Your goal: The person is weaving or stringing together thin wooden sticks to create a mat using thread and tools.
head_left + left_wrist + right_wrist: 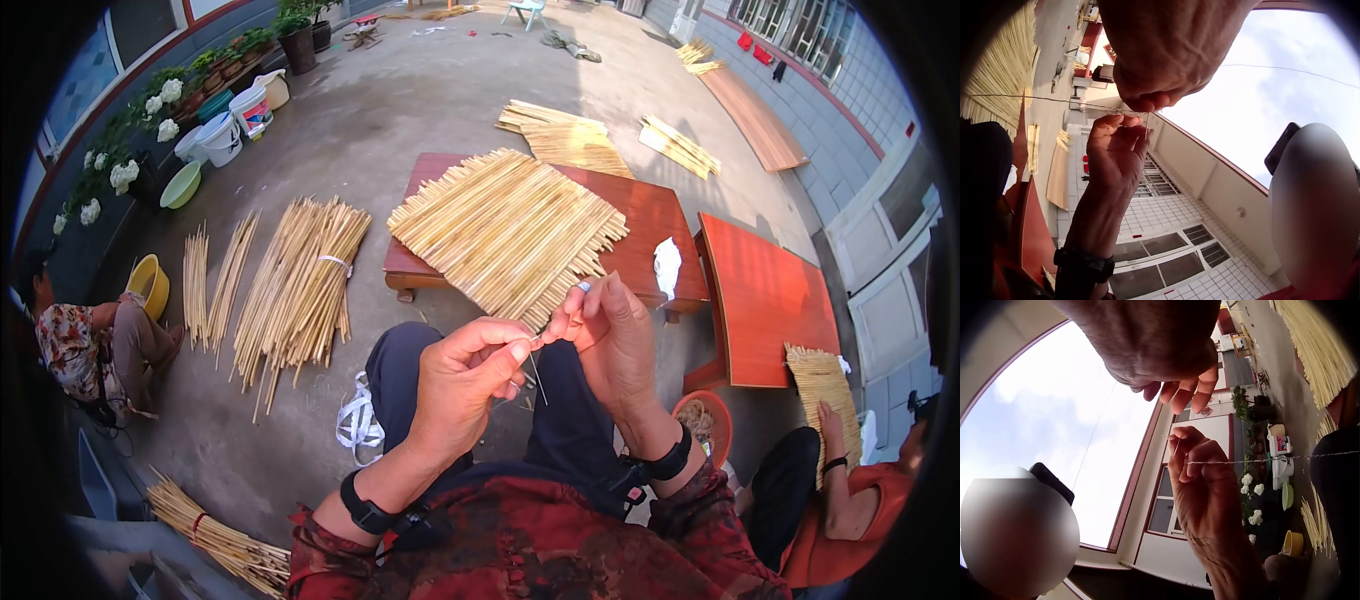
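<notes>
My left hand point(465, 385) pinches a thin needle point(1177, 447) between thumb and forefinger, and a twisted thread point(1241, 462) runs into its curled fingers. The thread point(1054, 99) stretches away past the reed mat in the left wrist view. Facing it, my right hand point(620, 350) has loosely bent fingers close to the needle, its thumb raised apart from them; a ring-like band point(583, 286) is on one finger. Beyond both hands, a mat of pale reed stalks point(505, 220) lies on a low red table point(660, 220).
Bundled stalks point(305, 285) lie at left, with more point(215, 535) at lower left. A white strap point(358, 420) is by my knee. A second red table point(765, 300) and an orange basin point(705, 420) are at right. Two people point(75, 340) point(860, 510) sit either side.
</notes>
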Motion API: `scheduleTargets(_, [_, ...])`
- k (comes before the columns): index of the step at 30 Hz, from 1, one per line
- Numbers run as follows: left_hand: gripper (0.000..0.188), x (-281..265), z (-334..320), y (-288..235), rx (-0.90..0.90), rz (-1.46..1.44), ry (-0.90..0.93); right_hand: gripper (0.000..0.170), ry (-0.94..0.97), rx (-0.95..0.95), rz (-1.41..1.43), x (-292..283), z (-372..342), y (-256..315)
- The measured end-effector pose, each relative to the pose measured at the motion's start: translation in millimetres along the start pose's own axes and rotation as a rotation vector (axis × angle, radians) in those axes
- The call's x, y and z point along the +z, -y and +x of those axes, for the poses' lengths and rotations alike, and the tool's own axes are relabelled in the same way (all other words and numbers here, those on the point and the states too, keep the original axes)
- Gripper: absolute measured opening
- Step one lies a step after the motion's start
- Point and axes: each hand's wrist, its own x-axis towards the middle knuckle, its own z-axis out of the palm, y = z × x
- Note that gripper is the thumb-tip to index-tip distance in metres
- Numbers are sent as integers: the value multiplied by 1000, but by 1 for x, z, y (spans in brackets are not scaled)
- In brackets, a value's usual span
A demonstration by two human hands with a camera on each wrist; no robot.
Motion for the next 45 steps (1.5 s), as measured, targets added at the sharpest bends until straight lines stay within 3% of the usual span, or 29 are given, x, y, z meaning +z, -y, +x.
scheduleTargets(1, [7, -2, 0, 0, 3, -1, -3, 22, 3, 2, -1, 2, -4, -1])
scheduleTargets(3, [7, -4, 0, 1, 55, 36, -13, 20, 8, 243, -227, 7, -14, -4])
scheduleTargets(4, [7, -5, 1, 1, 56, 35, -14, 18, -9, 274, -313, 8, -18, -7])
scheduleTargets(9, [7, -10, -1, 0, 181, 210, -33, 18, 66, 269, -299, 15, -24, -11])
scheduleTargets(16, [7, -12, -5, 0, 237, 236, -36, 13, 128, 290, -343, 21, -21, -12])
scheduleTargets(30, [7, -11, -5, -6, 424, 370, -139, 12, 36, 184, -263, 29, -19, -24])
scheduleTargets(45, [7, -8, -3, -3, 350, 274, -85, 11, 21, 146, -344, 28, -20, -26])
